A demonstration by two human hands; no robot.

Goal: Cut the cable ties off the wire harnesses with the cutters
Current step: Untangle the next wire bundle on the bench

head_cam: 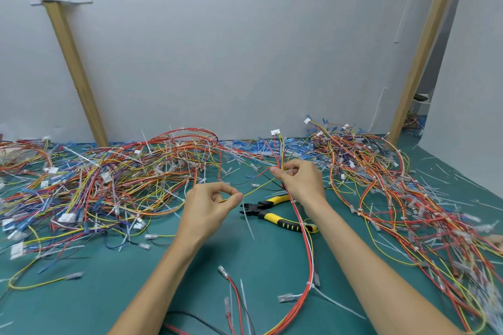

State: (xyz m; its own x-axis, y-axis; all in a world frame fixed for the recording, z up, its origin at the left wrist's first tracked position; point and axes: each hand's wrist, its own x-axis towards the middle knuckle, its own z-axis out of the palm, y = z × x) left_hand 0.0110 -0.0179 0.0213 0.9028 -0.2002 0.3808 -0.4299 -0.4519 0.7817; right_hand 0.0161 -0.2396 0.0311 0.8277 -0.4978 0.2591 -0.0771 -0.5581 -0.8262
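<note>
My right hand [300, 181] grips a wire harness [304, 228] of red, white and yellow wires, held upright with its white connector [275, 132] at the top. The harness trails down toward me, with a white cable tie [310, 284] around it low down. My left hand [209, 205] pinches a single yellow wire [258, 189] that runs across to the harness. The yellow-and-black cutters [275, 212] lie on the green mat between my hands, under the harness, with neither hand on them.
A big tangle of harnesses [109, 177] covers the mat on the left, another pile [386, 185] spreads on the right. Cut white ties litter the green mat [109, 294]. A grey wall with two wooden posts [70, 49] stands behind.
</note>
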